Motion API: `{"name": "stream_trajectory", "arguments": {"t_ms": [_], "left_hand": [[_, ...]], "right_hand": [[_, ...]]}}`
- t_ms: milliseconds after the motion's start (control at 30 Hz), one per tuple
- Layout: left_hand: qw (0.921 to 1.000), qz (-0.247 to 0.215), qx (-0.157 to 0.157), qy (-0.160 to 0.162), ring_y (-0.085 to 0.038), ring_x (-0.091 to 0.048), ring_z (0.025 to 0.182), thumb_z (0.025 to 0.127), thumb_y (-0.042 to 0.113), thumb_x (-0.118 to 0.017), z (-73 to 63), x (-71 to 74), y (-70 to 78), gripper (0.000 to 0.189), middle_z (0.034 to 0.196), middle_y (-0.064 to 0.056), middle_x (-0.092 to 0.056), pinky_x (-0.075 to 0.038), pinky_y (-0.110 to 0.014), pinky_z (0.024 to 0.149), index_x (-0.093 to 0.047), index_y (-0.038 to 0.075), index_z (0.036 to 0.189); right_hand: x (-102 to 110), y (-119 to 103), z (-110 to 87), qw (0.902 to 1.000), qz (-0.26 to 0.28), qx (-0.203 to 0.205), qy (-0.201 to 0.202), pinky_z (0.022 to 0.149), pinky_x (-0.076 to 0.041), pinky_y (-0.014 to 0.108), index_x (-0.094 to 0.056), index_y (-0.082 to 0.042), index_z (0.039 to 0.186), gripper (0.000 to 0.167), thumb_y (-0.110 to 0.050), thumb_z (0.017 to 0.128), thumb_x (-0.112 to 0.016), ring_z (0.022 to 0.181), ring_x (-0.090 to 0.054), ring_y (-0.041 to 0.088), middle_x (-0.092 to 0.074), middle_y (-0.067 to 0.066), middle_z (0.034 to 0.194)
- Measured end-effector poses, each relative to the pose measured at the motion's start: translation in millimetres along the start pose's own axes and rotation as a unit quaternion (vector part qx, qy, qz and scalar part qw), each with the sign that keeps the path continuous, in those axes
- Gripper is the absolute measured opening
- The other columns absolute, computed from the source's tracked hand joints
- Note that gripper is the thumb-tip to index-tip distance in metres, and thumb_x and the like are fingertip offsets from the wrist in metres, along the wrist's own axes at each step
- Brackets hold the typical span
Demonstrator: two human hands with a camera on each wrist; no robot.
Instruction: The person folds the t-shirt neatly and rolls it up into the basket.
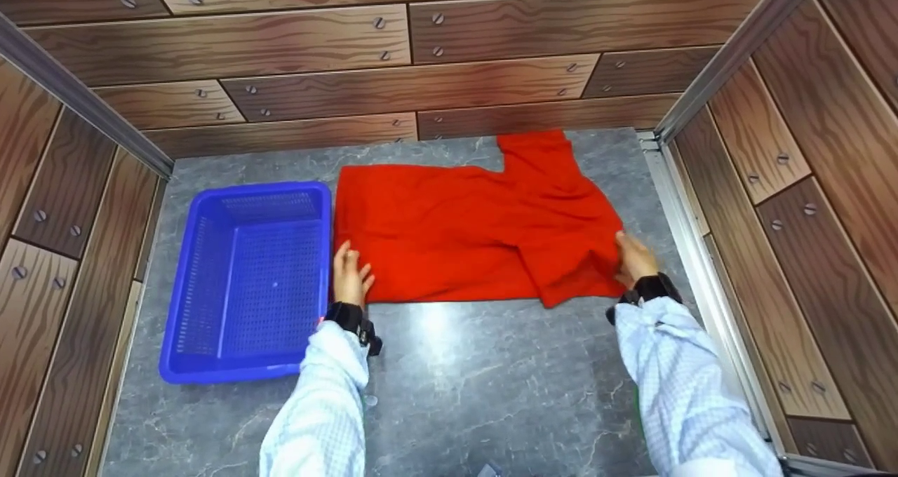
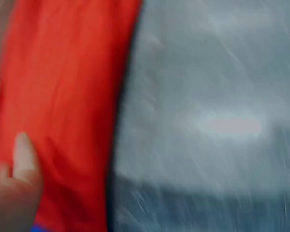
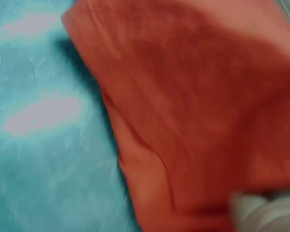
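A red T-shirt [image 1: 449, 231] lies sideways on the grey marbled surface, its hem to the left and its sleeves to the right. My left hand [image 1: 351, 275] is at the near corner of the hem, fingers loosely spread; in the left wrist view the thumb [image 2: 26, 157] shows against the red cloth. At the shirt's right end, my right hand [image 1: 637, 258] grips the edge by the shoulder, where the fabric rises in a fold. Only blurred fingers [image 3: 266, 212] of that hand appear in the right wrist view, and the cloth partly hides their tips.
A blue plastic basket [image 1: 168, 365] with perforated sides stands left of the shirt, close beside my left hand. Wood-patterned panels [image 1: 316, 42] wall the back and both sides. A metal rail [image 1: 701, 287] runs along the right edge.
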State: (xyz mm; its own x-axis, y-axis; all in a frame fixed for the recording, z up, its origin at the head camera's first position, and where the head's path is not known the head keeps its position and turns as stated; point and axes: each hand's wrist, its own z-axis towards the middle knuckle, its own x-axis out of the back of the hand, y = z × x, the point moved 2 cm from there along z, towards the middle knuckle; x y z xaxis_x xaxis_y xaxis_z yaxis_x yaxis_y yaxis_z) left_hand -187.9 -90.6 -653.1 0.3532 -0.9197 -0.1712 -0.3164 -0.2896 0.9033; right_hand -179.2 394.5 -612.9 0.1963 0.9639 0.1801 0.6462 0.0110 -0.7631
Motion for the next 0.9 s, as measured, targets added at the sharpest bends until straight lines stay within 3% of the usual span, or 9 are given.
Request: {"name": "stream_trajectory", "arguments": {"t_ms": [67,200,300,433,500,567,633,733,900], "left_hand": [[0.9957,0.086,-0.034,-0.007,-0.046,-0.043,0.129,0.105,0.019,-0.042,-2.5,-1.9,-9.3,0.049,0.145,-0.03,-0.039,-0.037,-0.053,0.108,-0.03,0.003,0.149],[0.9683,0.23,-0.097,-0.017,-0.044,-0.047,0.128,0.096,0.003,-0.053,-13.6,-6.0,-27.2,0.045,0.135,-0.033,-0.051,-0.036,-0.05,0.111,-0.044,-0.008,0.138],[0.949,0.289,-0.122,-0.026,-0.042,-0.048,0.13,0.093,0.001,-0.057,-22.3,-7.1,-35.7,0.042,0.134,-0.029,-0.055,-0.035,-0.048,0.113,-0.051,-0.008,0.133],[0.9372,0.322,-0.132,-0.028,-0.04,-0.05,0.129,0.092,0.003,-0.058,-27.9,-5.0,-41.0,0.039,0.132,-0.026,-0.058,-0.035,-0.048,0.112,-0.055,-0.005,0.13],[0.9318,0.334,-0.139,-0.031,-0.041,-0.05,0.129,0.092,0.004,-0.058,-28.7,-3.0,-42.0,0.039,0.133,-0.026,-0.058,-0.035,-0.048,0.112,-0.056,-0.005,0.13],[0.9226,0.356,-0.145,-0.039,-0.041,-0.047,0.132,0.092,0.006,-0.057,-29.1,-0.7,-43.3,0.04,0.135,-0.025,-0.056,-0.034,-0.049,0.114,-0.056,-0.004,0.131],[0.9065,0.39,-0.152,-0.05,-0.043,-0.042,0.137,0.092,0.008,-0.057,-30.0,1.7,-45.2,0.042,0.14,-0.024,-0.053,-0.03,-0.052,0.116,-0.056,-0.002,0.133],[0.872,0.461,-0.148,-0.073,-0.047,-0.027,0.145,0.093,0.014,-0.056,-32.8,5.2,-49.3,0.047,0.151,-0.021,-0.042,-0.022,-0.057,0.119,-0.054,0.004,0.139],[0.8017,0.576,-0.119,-0.107,-0.047,-0.011,0.15,0.094,0.026,-0.055,-40.5,7.0,-57.6,0.057,0.162,-0.015,-0.023,-0.014,-0.065,0.117,-0.043,0.015,0.149]], "right_hand": [[-1.0,7.1,-0.4,0.9957,-0.09,0.003,-0.021,0.119,-0.026,0.052,-0.017,-0.006,0.156,0.075,-0.047,0.1,-0.042,0.146,-0.024,0.04,-0.019,0.023,0.161],[-1.9,20.8,-3.3,0.9709,-0.239,0.019,-0.01,0.117,-0.03,0.047,-0.025,0.011,0.149,0.079,-0.041,0.097,-0.053,0.143,-0.03,0.043,-0.027,0.033,0.154],[-2.8,26.9,-4.0,0.9813,-0.192,0.016,-0.004,0.111,-0.042,0.04,-0.018,0.015,0.148,0.077,-0.028,0.097,-0.055,0.137,-0.04,0.04,-0.022,0.034,0.155],[-3.5,33.7,-3.8,0.9988,0.024,-0.031,-0.029,0.08,-0.058,0.024,0.0,0.004,0.155,0.08,-0.015,0.098,-0.054,0.095,-0.065,0.021,-0.01,0.021,0.162],[-1.1,37.5,-6.4,0.9987,0.025,-0.04,-0.021,0.071,-0.058,0.02,-0.006,0.004,0.155,0.078,-0.015,0.098,-0.055,0.073,-0.067,0.011,-0.014,0.024,0.16],[1.3,41.4,-9.4,0.997,-0.075,-0.004,0.015,0.069,-0.057,0.023,-0.026,0.009,0.147,0.064,-0.02,0.098,-0.055,0.067,-0.068,0.017,-0.033,0.03,0.149],[1.9,44.6,-11.1,0.9679,-0.227,0.062,0.087,0.073,-0.056,0.035,-0.043,0.014,0.126,0.052,-0.025,0.096,-0.057,0.073,-0.07,0.027,-0.049,0.035,0.128],[-6.7,47.6,-8.2,0.8877,-0.374,0.188,0.191,0.082,-0.046,0.051,-0.053,0.008,0.105,0.039,-0.026,0.09,-0.063,0.096,-0.059,0.047,-0.058,0.034,0.106],[-40.8,60.9,-1.1,0.7933,-0.471,0.357,0.147,0.091,-0.042,0.064,-0.058,0.002,0.123,0.046,-0.023,0.086,-0.068,0.113,-0.052,0.053,-0.056,0.031,0.122]]}}
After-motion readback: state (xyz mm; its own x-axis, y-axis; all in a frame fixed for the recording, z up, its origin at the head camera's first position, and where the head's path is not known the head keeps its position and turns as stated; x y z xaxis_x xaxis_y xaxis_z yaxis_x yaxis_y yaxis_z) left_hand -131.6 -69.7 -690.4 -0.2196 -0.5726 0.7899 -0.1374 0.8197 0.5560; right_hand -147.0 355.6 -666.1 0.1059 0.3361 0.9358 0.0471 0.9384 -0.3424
